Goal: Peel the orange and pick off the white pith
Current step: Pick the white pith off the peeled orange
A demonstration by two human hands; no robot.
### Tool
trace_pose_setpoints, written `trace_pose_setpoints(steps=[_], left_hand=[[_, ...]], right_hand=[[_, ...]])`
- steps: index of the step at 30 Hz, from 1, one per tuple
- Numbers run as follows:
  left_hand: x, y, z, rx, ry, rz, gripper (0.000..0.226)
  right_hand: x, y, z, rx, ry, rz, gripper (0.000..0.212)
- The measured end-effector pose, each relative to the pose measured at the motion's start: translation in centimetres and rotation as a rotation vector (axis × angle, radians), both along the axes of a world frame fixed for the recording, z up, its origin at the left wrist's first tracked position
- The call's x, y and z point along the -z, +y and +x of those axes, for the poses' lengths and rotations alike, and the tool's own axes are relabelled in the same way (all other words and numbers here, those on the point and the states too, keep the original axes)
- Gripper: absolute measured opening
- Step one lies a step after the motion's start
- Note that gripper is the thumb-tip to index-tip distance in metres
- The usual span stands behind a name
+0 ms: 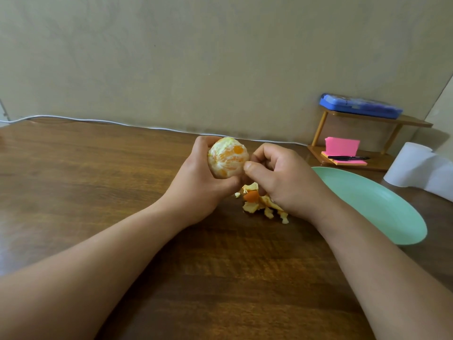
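Observation:
A peeled orange (228, 158), with white pith streaked over its flesh, is held up above the table. My left hand (196, 182) grips it from the left and below, fingers curled round it. My right hand (277, 177) is beside it on the right with curled fingers, and its thumb tip touches the orange's right side. Whether that hand pinches a bit of pith is too small to tell. A pile of peel scraps (263, 203) lies on the wooden table (98, 180) just under the hands.
A light green plate (382, 207) sits to the right of my right hand. Behind it are a small wooden shelf (367, 121) with a blue case, pink sticky notes (342, 147) and a black pen, and a white paper roll (414, 165). A white cable runs along the wall.

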State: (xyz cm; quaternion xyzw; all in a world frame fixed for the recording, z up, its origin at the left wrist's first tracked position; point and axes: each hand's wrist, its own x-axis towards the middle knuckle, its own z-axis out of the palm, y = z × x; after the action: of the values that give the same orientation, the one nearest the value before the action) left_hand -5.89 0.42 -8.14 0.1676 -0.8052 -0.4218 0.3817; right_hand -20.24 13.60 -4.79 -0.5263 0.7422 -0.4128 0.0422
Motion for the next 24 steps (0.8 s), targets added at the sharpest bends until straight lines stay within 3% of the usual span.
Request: trace_pose_setpoints(steps=[9,15,19,24], left_hand=[[0.1,0.4,-0.1,-0.191,0.02,-0.116,0.074],[0.2,0.2,-0.2,-0.226,0.053,-0.129,0.078],[0.2,0.0,-0.2,-0.177,0.065,-0.065,0.075],[0.2,0.0,-0.1,-0.17,0.102,-0.073,0.076]], right_hand=[[0.4,-0.4,0.5,0.016,-0.069,-0.048,0.035],[0.5,-1.0,1.0,-0.028,-0.427,-0.044,0.033],[0.4,-0.9,0.9,-0.068,-0.496,-0.09,0.016],[0.4,-1.0,1.3,-0.083,-0.644,-0.101,0.018]])
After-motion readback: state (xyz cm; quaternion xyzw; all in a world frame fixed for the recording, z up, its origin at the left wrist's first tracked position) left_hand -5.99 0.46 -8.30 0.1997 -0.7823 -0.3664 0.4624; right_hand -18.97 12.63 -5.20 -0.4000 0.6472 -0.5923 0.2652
